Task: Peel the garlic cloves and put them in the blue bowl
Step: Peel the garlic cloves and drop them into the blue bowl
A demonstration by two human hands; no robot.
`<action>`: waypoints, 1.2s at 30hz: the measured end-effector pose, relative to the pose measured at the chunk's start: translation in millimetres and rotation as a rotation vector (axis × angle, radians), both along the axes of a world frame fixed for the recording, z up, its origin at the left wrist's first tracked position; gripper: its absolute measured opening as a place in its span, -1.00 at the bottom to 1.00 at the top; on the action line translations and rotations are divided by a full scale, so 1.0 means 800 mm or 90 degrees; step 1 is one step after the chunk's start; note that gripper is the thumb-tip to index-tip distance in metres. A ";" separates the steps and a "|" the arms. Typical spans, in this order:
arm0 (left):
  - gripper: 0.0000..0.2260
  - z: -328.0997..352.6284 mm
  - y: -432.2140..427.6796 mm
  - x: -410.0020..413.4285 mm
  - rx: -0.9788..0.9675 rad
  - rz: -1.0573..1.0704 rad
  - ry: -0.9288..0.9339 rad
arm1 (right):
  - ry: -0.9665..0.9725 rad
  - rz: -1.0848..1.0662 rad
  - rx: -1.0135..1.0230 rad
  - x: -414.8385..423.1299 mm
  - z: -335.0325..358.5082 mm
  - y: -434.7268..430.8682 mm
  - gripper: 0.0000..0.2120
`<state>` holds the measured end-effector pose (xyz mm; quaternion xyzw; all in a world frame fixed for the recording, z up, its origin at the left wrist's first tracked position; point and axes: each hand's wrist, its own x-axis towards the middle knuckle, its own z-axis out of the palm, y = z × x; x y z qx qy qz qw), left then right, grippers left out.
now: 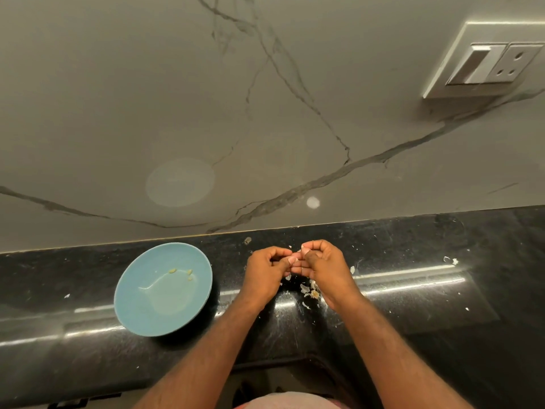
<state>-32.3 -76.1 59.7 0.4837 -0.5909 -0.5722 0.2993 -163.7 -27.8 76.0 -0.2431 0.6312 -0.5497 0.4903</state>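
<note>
Both hands work at mid-frame, just right of the blue bowl.
The left hand and right hand curl fingertip to fingertip, pinching what is probably a garlic clove, hidden between them. It is best to nick the papery skin with a nail and strip it lengthwise. Pale, smooth peeled cloves lie in the glossy round bowl, and dry flakes litter the speckled black counter.
</note>
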 end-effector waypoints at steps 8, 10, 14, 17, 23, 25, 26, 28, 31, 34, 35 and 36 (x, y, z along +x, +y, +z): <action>-0.87 -0.008 -0.003 -0.001 0.038 -0.015 -0.034 | 0.087 0.027 0.035 -0.017 -0.011 0.006 -0.89; -0.85 -0.009 -0.002 -0.004 0.034 -0.042 -0.060 | 0.099 0.041 0.041 -0.019 -0.012 0.006 -0.84; -0.86 -0.005 -0.004 -0.009 -0.005 -0.020 -0.105 | 0.127 0.067 0.024 -0.026 -0.003 0.005 -0.84; -0.95 0.004 -0.007 -0.016 -0.018 0.011 -0.088 | 0.155 0.085 0.013 -0.035 0.006 0.008 -0.91; -0.89 0.039 0.008 -0.026 -0.009 0.001 -0.002 | 0.215 0.107 -0.026 -0.041 0.027 0.009 -0.98; -0.92 0.050 0.012 -0.027 -0.018 0.028 0.011 | 0.235 0.110 -0.041 -0.038 0.035 0.010 -0.97; -0.92 0.055 0.014 -0.026 -0.026 0.039 0.010 | 0.244 0.113 -0.052 -0.036 0.040 0.012 -0.96; -0.90 0.066 0.021 -0.024 -0.049 0.051 0.011 | 0.250 0.115 -0.084 -0.030 0.052 0.017 -0.95; -0.89 0.086 0.030 -0.022 -0.095 0.072 0.033 | 0.261 0.102 -0.141 -0.017 0.074 0.022 -0.94; -0.89 0.108 0.038 -0.017 -0.126 0.090 0.085 | 0.275 0.071 -0.192 -0.005 0.096 0.024 -0.88; -0.89 0.115 0.039 -0.015 -0.121 0.093 0.114 | 0.276 0.065 -0.199 -0.002 0.103 0.024 -0.87; -0.89 0.122 0.039 -0.013 -0.114 0.091 0.141 | 0.279 0.057 -0.204 0.001 0.109 0.025 -0.88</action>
